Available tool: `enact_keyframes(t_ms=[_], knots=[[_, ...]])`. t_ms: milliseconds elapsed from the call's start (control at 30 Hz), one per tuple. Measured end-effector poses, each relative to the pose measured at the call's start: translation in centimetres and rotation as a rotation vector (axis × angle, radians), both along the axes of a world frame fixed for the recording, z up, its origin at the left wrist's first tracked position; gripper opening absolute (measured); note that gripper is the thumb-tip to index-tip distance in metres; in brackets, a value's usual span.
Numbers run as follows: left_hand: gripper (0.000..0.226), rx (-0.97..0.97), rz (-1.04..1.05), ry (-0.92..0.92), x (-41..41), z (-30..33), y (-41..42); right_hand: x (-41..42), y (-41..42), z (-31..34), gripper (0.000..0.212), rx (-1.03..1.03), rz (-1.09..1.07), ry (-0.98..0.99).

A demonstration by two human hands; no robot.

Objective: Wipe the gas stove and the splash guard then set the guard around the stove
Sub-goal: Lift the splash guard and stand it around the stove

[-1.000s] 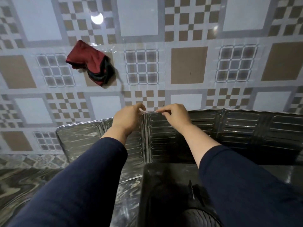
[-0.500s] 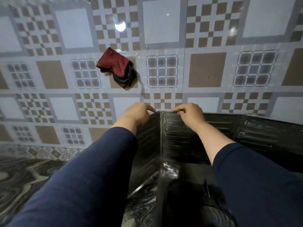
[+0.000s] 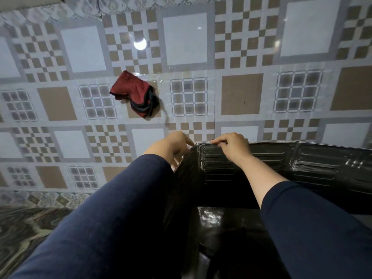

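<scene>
The splash guard (image 3: 261, 164) stands against the tiled wall, its long run stretching rightward. The left hand (image 3: 171, 147) and right hand (image 3: 233, 144) pinch its top edge either side of the fold (left nearer the side panel).

A red cloth (image 3: 133, 93) with dark trim hangs bunched on the patterned tile wall (image 3: 241, 93), under a strip of clear tape. A round light glare (image 3: 140, 44) shines on the tiles above it. The marbled counter (image 3: 24, 228) meets the wall at lower left.
</scene>
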State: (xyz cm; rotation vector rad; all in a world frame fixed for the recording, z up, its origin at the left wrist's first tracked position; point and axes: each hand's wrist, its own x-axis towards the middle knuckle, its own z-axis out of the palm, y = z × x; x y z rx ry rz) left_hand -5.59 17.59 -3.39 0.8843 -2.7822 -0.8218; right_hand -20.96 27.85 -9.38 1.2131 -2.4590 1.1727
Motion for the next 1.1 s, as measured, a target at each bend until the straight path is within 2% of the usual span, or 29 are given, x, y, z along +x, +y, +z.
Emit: enact_keyframes(t_ms=[133, 300, 400, 733, 967, 1100], knots=[[0.05, 0.187, 0.055, 0.041, 0.6, -0.2, -0.2, 0.5, -1.3, -0.3, 0.027, 0.018, 0.02, -0.008], [0.035, 0.213, 0.087, 0.038, 0.4, -1.2, -1.2, 1.3, -3.2, -0.6, 0.026, 0.056, 0.015, -0.007], [0.034, 0.206, 0.113, 0.073, 0.7, -1.8, -1.8, 1.7, -4.0, -0.8, 0.026, 0.06, 0.021, -0.004], [0.042, 0.405, 0.178, 0.334, 0.3, -3.1, -2.3, 1.1, -4.7, 0.2, 0.024, -0.033, 0.083, -0.031], [0.036, 0.458, 0.191, 0.371, 0.5, -4.4, -2.0, 1.6, -5.2, -1.5, 0.026, -0.054, 0.051, -0.018], [0.035, 0.454, 0.206, 0.398, 0.1, -4.6, -2.2, 1.5, -4.9, -1.3, 0.028, 0.035, -0.002, 0.06]])
